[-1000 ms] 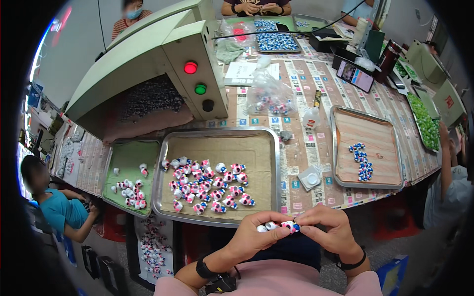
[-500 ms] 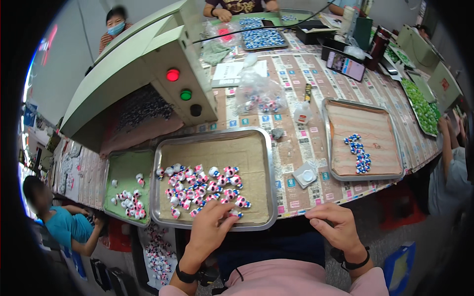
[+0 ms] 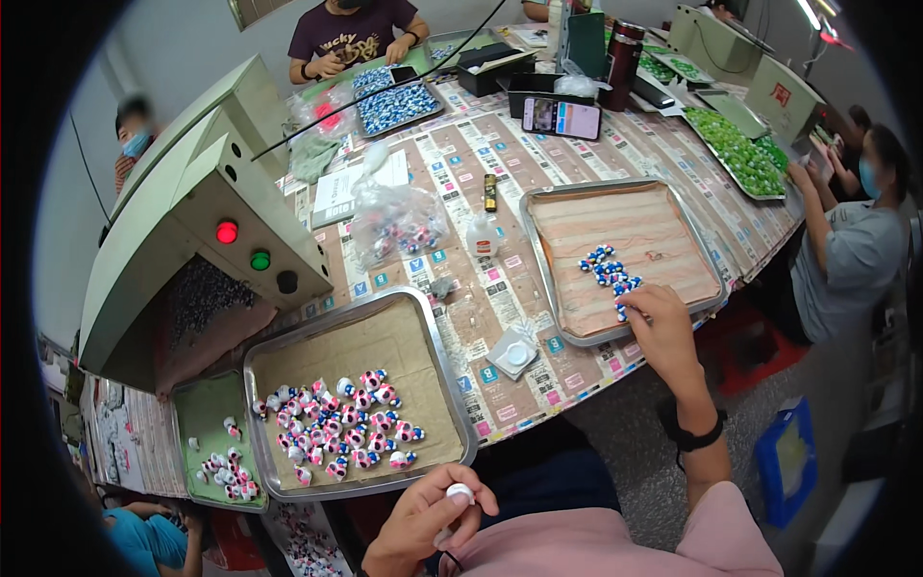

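Your left hand (image 3: pixel 423 524) sits low, just below the near rim of the big metal tray (image 3: pixel 452 385); its fingers (image 3: pixel 476 502) are pinched narrow on a small white cap (image 3: pixel 460 493). In that tray, on brown paper, lies a heap of pink-white-blue pieces (image 3: pixel 336 433), toward its near left part. Your right hand (image 3: pixel 659 332) reaches right of the big tray, over the near rim of a second tray (image 3: pixel 553 279); its fingers curl onto the blue-white pieces (image 3: pixel 608 272) clustered there, though you cannot tell whether they grip one. Between both trays, on the worktop (image 3: pixel 481 288), rests a small white disc in plastic (image 3: pixel 512 353). Left of the big tray stands a green tray (image 3: pixel 207 413) with few pieces.
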A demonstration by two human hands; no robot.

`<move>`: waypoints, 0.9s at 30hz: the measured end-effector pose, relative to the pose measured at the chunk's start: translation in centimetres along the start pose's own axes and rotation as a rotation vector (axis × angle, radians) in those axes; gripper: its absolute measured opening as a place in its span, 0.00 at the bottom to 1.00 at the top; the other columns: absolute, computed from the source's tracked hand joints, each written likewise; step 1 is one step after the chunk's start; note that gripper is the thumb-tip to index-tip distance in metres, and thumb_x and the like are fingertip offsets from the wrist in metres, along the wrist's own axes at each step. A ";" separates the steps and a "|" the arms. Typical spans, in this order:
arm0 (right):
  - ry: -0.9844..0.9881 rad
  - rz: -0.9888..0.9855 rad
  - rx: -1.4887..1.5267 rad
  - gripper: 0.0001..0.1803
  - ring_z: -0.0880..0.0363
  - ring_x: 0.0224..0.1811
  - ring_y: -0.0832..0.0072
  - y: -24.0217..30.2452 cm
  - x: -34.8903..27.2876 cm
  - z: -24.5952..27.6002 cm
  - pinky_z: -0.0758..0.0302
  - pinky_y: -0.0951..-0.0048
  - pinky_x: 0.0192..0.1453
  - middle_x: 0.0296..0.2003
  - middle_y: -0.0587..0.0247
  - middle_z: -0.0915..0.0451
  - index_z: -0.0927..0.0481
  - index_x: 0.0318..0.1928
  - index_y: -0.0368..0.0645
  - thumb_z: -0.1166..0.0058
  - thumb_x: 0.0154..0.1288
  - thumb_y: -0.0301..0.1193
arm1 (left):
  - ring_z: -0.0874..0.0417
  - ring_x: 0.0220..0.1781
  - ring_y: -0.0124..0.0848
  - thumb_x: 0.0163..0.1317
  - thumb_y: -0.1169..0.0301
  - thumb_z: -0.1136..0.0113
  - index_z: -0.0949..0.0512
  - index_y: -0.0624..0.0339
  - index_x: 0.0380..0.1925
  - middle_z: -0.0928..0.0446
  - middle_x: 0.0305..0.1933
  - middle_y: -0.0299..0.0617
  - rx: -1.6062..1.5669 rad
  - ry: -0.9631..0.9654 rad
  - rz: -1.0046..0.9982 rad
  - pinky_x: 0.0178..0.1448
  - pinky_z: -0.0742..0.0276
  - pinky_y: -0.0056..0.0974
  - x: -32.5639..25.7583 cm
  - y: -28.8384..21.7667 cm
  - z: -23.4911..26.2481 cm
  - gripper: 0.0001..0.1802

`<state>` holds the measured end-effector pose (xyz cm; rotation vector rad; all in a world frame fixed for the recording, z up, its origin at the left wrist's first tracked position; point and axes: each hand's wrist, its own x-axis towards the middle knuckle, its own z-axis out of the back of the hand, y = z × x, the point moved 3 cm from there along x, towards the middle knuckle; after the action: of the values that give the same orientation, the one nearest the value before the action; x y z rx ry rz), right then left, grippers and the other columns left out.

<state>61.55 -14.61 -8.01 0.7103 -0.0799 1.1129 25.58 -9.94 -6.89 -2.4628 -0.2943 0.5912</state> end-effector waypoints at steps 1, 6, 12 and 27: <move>0.010 0.020 -0.050 0.07 0.23 0.43 0.57 -0.2 0.4 -0.3 0.26 0.59 0.47 0.35 0.54 0.19 0.16 0.37 0.38 0.42 0.57 0.24 | 0.34 0.18 0.22 0.74 0.72 0.55 0.32 0.64 0.49 0.23 0.45 0.55 -0.058 0.021 -0.003 0.19 0.42 0.26 0.6 0.3 -0.3 0.09; 0.169 -0.073 -0.335 0.06 0.23 0.43 0.56 0.5 1.8 -1.5 0.24 0.57 0.47 0.34 0.54 0.20 0.16 0.33 0.42 0.39 0.54 0.29 | 0.32 0.21 0.23 0.74 0.65 0.51 0.28 0.66 0.47 0.24 0.42 0.49 -0.338 0.003 0.061 0.22 0.39 0.26 2.9 2.4 -0.4 0.13; 0.243 -0.052 -0.306 0.05 0.21 0.39 0.55 0.0 2.6 -2.3 0.23 0.55 0.45 0.33 0.52 0.20 0.16 0.32 0.42 0.40 0.53 0.28 | 0.27 0.39 0.29 0.69 0.69 0.44 0.29 0.68 0.57 0.26 0.44 0.44 -0.555 -0.144 0.048 0.36 0.30 0.32 3.8 2.6 0.7 0.20; 0.227 -0.293 0.792 0.08 0.21 0.39 0.82 2.8 0.5 -3.1 0.24 0.81 0.44 0.42 0.64 0.22 0.17 0.40 0.33 0.42 0.59 0.17 | 0.20 0.50 0.32 0.70 0.73 0.46 0.31 0.66 0.59 0.25 0.55 0.47 -0.496 -0.189 -0.063 0.49 0.19 0.35 3.8 0.1 1.4 0.19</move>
<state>58.55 -11.75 -8.90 1.2415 0.6731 0.9182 28.23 -8.04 -9.27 -2.8551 -0.6597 0.8033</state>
